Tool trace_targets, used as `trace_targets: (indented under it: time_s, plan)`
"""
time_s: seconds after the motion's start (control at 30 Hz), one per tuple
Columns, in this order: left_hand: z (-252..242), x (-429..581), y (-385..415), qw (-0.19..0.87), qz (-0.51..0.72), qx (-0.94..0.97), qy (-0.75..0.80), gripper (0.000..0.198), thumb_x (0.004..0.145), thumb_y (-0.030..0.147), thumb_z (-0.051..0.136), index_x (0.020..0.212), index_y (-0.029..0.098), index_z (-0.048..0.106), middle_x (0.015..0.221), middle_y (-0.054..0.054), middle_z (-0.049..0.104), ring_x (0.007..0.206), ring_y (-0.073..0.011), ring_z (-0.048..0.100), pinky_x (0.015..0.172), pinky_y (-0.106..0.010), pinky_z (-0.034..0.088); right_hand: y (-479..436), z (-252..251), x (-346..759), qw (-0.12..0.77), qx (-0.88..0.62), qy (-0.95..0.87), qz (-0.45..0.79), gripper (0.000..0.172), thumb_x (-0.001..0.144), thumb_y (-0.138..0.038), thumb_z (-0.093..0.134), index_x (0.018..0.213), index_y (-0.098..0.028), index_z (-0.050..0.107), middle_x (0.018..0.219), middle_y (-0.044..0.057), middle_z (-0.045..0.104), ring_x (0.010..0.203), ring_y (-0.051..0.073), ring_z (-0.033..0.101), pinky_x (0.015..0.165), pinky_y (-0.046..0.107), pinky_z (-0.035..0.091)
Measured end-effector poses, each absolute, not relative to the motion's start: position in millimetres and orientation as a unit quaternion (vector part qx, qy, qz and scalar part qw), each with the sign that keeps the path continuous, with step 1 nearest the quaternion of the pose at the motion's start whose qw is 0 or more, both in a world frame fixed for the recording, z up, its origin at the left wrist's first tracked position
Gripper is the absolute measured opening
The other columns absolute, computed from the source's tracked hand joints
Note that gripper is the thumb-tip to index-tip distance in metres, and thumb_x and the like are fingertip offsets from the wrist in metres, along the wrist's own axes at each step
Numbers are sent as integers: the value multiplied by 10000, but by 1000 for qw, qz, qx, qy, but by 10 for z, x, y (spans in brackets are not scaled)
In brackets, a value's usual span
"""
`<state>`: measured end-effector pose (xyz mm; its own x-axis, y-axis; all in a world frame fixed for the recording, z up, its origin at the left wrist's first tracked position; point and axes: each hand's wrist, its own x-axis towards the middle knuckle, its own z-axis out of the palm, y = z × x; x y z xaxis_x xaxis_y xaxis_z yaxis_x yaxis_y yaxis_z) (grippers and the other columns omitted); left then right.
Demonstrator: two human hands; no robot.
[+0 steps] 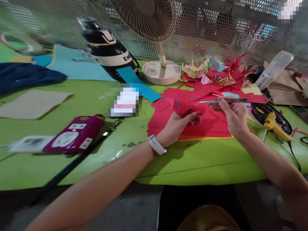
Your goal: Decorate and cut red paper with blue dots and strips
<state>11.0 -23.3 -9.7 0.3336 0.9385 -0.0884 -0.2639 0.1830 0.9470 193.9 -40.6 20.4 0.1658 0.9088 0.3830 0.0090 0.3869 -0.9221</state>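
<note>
My left hand (179, 123), with a white watch on its wrist, is closed on a folded piece of red paper (184, 107) dotted with small blue spots. My right hand (232, 114) pinches a pair of metal tweezers (218, 101) whose tip points left, just above that piece. Both hands hover over a stack of red paper sheets (209, 125) lying on the green table (183, 163).
A white desk fan (161, 69) and a black-and-white bottle (108, 51) stand at the back. Folded paper shapes (211, 72) are heaped behind the red sheets. A yellow glue gun (276, 126) lies at right. A purple pouch (77, 134) with a strap sits at left.
</note>
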Motion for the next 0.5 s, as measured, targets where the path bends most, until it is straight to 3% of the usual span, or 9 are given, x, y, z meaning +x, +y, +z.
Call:
trace_targets:
  time_s: [0.3,0.5]
  plan:
    - [-110,108,-233,658,443,483,371,310,697,410,808,842,151,719,759,-42,721,736,-168,672,717,-311,566,-433,205,1932,622,-427,-549,360,313,807,-510,720,886,-215,650,773,14,742,852,228,761,796,388,651]
    - [-110,103,-223,668,442,481,357,336,678,427,822,840,151,718,756,-35,712,719,-158,661,704,-303,560,-460,230,1921,623,-427,-563,335,292,815,-488,722,886,-220,630,760,12,739,794,223,763,749,374,650]
